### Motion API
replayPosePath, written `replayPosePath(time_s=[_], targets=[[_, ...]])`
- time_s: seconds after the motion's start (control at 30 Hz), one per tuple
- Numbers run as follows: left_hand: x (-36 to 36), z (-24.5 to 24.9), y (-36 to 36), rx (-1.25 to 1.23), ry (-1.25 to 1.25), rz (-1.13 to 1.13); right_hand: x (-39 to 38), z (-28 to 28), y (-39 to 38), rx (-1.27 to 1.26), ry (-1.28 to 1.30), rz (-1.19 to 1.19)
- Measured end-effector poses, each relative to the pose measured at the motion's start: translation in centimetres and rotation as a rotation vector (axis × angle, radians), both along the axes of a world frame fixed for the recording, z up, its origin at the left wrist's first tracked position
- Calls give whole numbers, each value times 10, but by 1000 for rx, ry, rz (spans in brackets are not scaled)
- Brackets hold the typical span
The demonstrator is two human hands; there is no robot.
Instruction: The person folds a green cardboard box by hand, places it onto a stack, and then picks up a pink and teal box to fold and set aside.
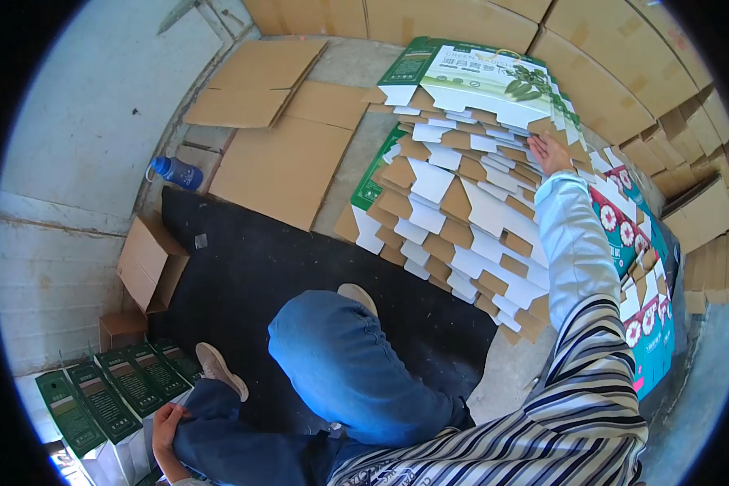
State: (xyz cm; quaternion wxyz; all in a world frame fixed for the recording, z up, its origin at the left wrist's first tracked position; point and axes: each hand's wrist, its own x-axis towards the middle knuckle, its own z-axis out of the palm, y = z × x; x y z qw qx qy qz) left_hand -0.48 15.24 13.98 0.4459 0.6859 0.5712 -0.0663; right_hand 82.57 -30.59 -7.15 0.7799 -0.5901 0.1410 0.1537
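Note:
My right hand (549, 154) reaches forward to the right side of a stack of flattened cartons (454, 182). Its fingers are partly extended and somewhat apart at the flap edges, with no carton visibly gripped. The top carton (482, 77) is green and white, printed with "GREEN RADISH" and leaves. White and brown flaps overlap down the pile toward me. Beside my left knee is my left hand (167, 425), its fingers curled together with nothing visible in them. Close to that hand stand several upright green-and-white boxes (109, 401) in a row.
Flat brown cardboard sheets (287, 166) lie ahead on the floor, near a blue bottle (178, 172). An opened brown box (150, 263) stands left on a black mat (243, 259). Teal printed cartons (648, 340) lie right; large brown boxes (624, 65) line the back.

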Motion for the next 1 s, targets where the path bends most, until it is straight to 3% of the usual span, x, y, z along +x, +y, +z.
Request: replayPosePath(time_s=[0.13, 0.23, 0.37, 0.4, 0.47, 0.53, 0.63, 0.9, 1.0], targets=[[-2, -1, 0, -1, 3, -2, -14, 14, 7, 63, -218, -96], [0, 1, -7, 17, -45, 14, -59, 37, -2, 43, -456, -476], [-11, -1, -3, 28, -45, -34, -162, 64, -56, 154, -425, -738], [-10, 0, -2, 19, -46, -31, -173, 42, -73, 347, -422, -614], [-8, 2, -2, 11, -53, -29, -198, 35, -68, 479, -148, -473], [-9, 2, -2, -2, -81, -11, -199, 19, -60, 286, -46, -350], [-20, -3, -1, 7, -105, -37, -179, 6, -56, 210, 125, -262], [-48, -5, -12, 133, -110, -90, -225, 165, 12, 132, -407, -144], [-40, -10, -16, 375, -59, -144, -249, 215, 38, 173, -504, -30]])
